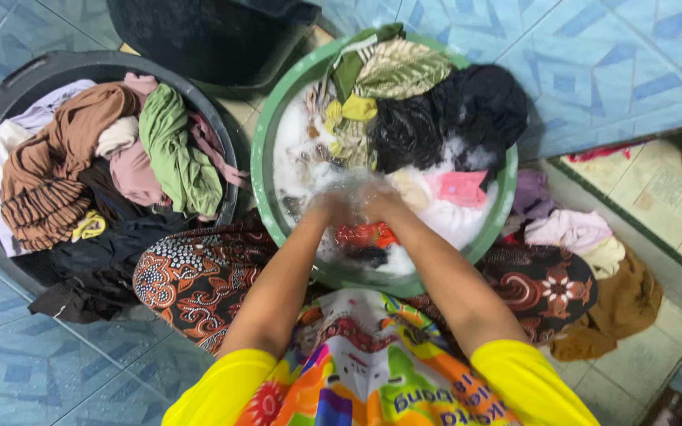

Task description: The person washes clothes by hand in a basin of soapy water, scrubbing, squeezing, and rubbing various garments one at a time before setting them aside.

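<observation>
My left hand (327, 207) and my right hand (380, 202) are pressed together in the soapy water of a green basin (262, 150). Motion blurs them, and they appear closed on a wet piece of cloth between them, though its colour is hard to tell. A red garment (365, 235) lies in the suds just below my hands. A pink cloth (459, 188), a black garment (467, 110) and a leaf-patterned cloth (400, 69) fill the far side of the basin.
A black tub (9, 95) at the left holds wrung brown, green and pink clothes. Another dark tub (215, 39) stands at the top. A heap of clothes (586, 252) lies on the blue tiled floor at the right. My patterned skirt covers my knees.
</observation>
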